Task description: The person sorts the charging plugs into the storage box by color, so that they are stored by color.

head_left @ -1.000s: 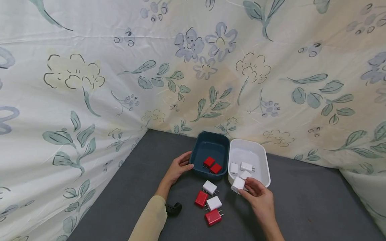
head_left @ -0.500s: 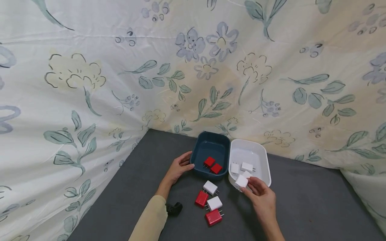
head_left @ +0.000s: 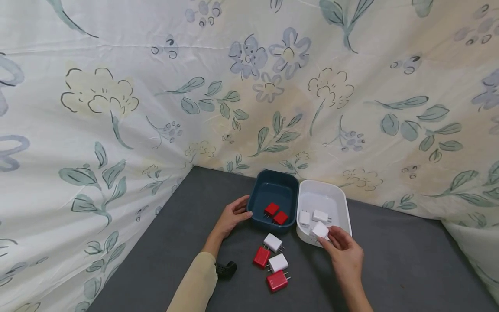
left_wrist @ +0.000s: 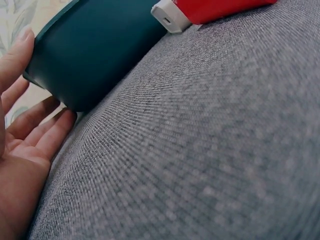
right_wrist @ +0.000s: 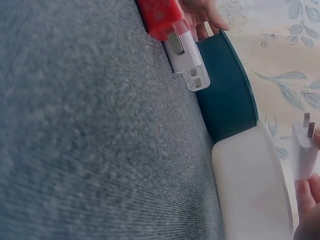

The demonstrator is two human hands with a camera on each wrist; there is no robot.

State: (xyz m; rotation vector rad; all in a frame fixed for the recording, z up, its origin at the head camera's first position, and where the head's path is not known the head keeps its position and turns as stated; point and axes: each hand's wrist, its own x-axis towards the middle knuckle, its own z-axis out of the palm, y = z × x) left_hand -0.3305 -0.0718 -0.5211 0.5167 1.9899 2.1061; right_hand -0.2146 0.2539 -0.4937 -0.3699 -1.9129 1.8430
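Between thumb and fingers of my right hand [head_left: 345, 251] is a white charger plug [head_left: 319, 230], held over the near edge of the white bin [head_left: 321, 195]. Its metal prongs point up in the right wrist view, where the white charger plug [right_wrist: 303, 155] is seen from the side. Two white charger plugs [head_left: 320, 216] show inside that bin. My left hand [head_left: 231, 219] rests with loosely extended fingers against the left side of the teal bin [head_left: 273, 184]. Two red charger plugs [head_left: 280, 217] lie in the teal bin.
In front of the bins, a white plug [head_left: 273, 242], a red plug [head_left: 261, 257], another white plug [head_left: 278, 263] and another red plug [head_left: 277, 281] lie close together on the grey cloth [head_left: 175, 255]. Flowered fabric [head_left: 218, 99] hangs behind the bins.
My right hand has moved right and slightly up with the white charger plug, from the white bin's near left corner to over its near edge. My left hand has stayed at the teal bin.
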